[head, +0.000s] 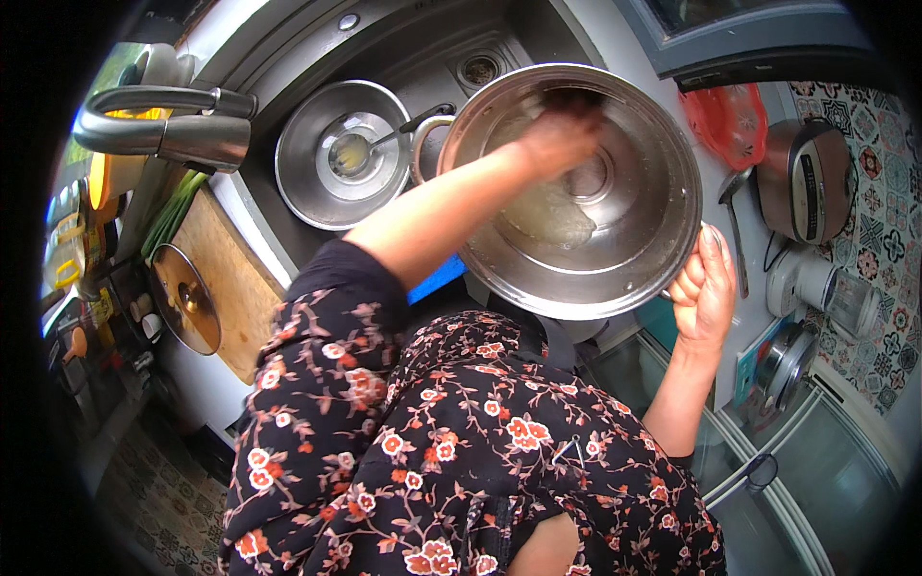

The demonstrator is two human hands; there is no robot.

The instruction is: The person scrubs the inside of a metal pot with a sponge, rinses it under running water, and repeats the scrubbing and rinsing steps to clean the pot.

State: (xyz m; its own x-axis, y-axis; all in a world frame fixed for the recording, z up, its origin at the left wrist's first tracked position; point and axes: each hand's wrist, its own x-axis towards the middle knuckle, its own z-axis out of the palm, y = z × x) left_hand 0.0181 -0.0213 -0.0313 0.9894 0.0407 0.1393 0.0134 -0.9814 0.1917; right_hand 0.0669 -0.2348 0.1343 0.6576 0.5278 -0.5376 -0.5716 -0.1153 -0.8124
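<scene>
A large stainless steel pot [598, 270] is held tilted over the sink's front edge, its open mouth facing up towards me. My right hand [702, 281] grips it at the right side of the rim; the handle there is hidden. Inside the pot, my left hand [562, 140] is blurred by motion, with a dark pad [573, 99] at its fingers against the far inner wall. Cloudy water [555, 216] is pooled in the pot. To the left, a steel bowl [302, 173] sits in the sink, holding a ladle [351, 154] with a dark handle.
The sink [432, 61] has a drain [481, 69] behind the pot. A faucet [166, 133] juts in from the left. Below it lie a wooden board [238, 273], a glass lid [186, 299] and green onions [173, 212]. At right are a red basket [727, 122], another ladle [738, 230] and a rice cooker [807, 180].
</scene>
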